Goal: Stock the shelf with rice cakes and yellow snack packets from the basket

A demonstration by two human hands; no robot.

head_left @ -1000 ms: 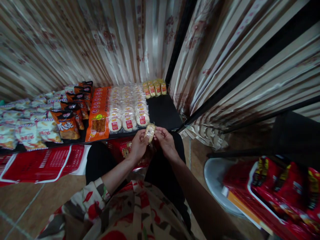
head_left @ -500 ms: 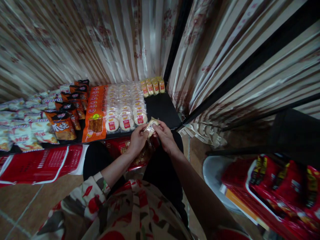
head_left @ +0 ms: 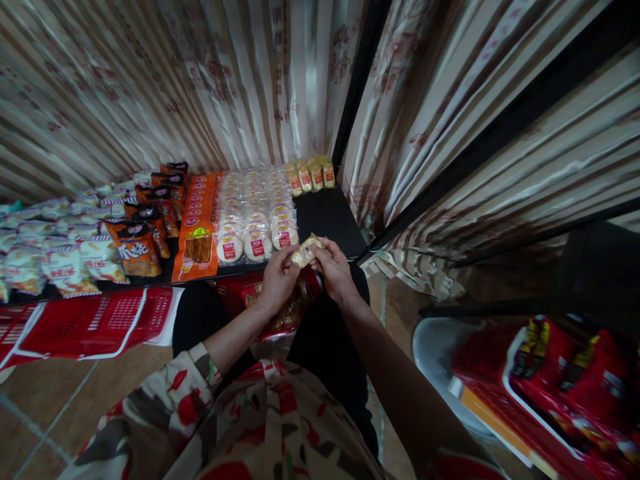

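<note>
A small yellowish snack packet is pinched between my left hand and my right hand, just above the front edge of a black shelf. Both hands are closed on it. Right beside the packet lie rows of round white cakes with red labels. At the back of the shelf a short row of similar yellow packets stands by the curtain. A red bag of snacks rests on my lap beneath my hands.
Orange packets, dark orange bags and pale bags fill the shelf's left. A red basket lies on the floor left. Red packets in a crate and a white stool sit right. Striped curtains hang behind.
The packet has been turned from upright to lying tilted between my fingers, and both hands have risen slightly toward the shelf edge.
</note>
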